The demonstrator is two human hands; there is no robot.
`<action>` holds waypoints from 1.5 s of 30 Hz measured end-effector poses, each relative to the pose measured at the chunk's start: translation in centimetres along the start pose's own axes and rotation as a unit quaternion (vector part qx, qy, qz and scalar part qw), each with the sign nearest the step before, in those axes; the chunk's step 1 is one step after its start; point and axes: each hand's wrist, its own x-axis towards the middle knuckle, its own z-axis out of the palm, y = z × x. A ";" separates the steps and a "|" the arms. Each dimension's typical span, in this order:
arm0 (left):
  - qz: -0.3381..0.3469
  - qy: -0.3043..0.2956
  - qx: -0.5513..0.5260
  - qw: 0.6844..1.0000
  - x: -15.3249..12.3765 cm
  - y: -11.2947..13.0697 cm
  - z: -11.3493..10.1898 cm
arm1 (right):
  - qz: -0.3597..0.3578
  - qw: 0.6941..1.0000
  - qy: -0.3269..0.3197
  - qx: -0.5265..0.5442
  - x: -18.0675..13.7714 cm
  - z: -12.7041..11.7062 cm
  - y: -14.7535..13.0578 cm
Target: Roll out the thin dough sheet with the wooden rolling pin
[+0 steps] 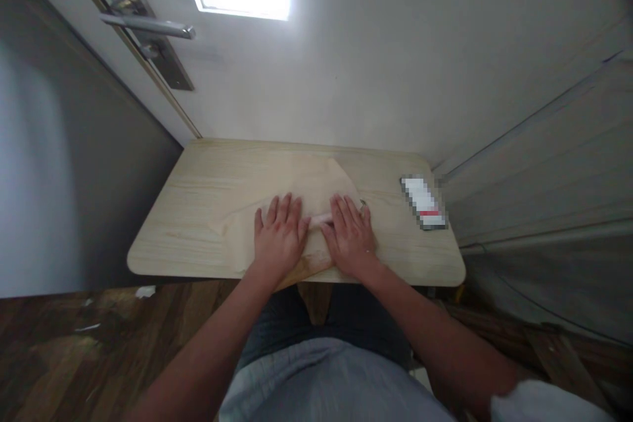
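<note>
While near each other, left hand (pixel 281 235) and right hand (pixel 350 235) palm-down on the pale sheet (pixel 319 179), fingers (pixel 283 208) straight, unclenched.

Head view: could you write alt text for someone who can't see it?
A person's left hand and right hand rest palm-down, side by side, on a pale sheet spread over a wood-grained table. A phone lies near the table's right end; beyond stands a door with a metal handle.

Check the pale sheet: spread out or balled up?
Spread out: the sheet lies broad on the table, reaching past the left hand and right hand. Cannot tell whether any is folded beneath them.
</note>
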 end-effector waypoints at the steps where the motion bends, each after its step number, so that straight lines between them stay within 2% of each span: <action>1: -0.002 0.000 0.002 1.000 1.0 -0.4 0.0 | 0.003 1.000 -0.010 -0.002 1.1 0.0 0.0; 7: 0.000 -0.001 0.006 1.000 6.8 -2.8 0.6 | 0.032 0.998 -0.052 -0.016 8.6 0.7 -0.1; 10: 0.013 -0.012 0.006 1.000 7.5 -3.2 0.8 | 0.040 0.996 -0.078 -0.009 11.0 0.8 0.0; 13: 0.023 -0.008 0.004 1.000 6.6 -2.7 0.7 | 0.040 0.995 -0.090 -0.002 12.3 0.7 0.5; 19: 0.025 -0.004 -0.011 1.000 5.0 -1.9 0.4 | 0.030 0.997 -0.077 -0.007 11.8 0.9 1.3; 22: -0.007 -0.013 -0.026 1.000 5.9 -2.2 0.4 | 0.037 0.997 -0.062 -0.008 11.3 1.2 1.3; 25: -0.024 0.010 -0.024 0.999 7.4 -2.5 0.5 | 0.051 0.997 -0.053 -0.011 11.5 1.4 1.2; 29: -0.025 0.039 -0.020 0.999 9.2 -2.7 0.8 | 0.071 0.996 -0.049 -0.012 12.6 1.7 1.2; 33: 0.001 0.052 -0.013 0.999 9.7 -2.9 1.0 | 0.080 0.995 -0.059 -0.009 13.3 2.0 1.2; 45: 0.020 0.009 -0.021 1.000 6.9 -1.8 0.6 | 0.091 0.995 -0.048 -0.017 9.4 1.2 0.6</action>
